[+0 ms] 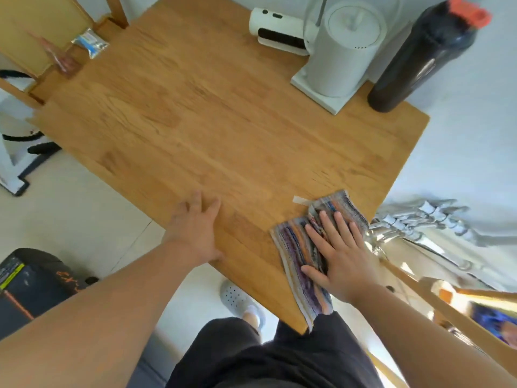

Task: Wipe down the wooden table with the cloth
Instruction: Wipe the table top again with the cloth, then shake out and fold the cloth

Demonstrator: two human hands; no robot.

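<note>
Two hands are seen: a left hand [195, 233] and a right hand [340, 256]. One cloth [299, 247] and one table [212, 130] are counted. One kettle [341, 49], one bottle [419, 57], one white device [277, 32], one packet [90, 42] and one slipper [237, 299] are counted.

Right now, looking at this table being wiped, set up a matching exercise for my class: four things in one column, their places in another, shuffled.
Things:
1. striped cloth
2. dark bottle
3. left hand
4. small foil packet

Places:
A. far left of the table
B. pressed flat under the right hand
C. far right corner
D. resting bare on the table's near edge

Pairs: 1-B, 2-C, 3-D, 4-A
</note>
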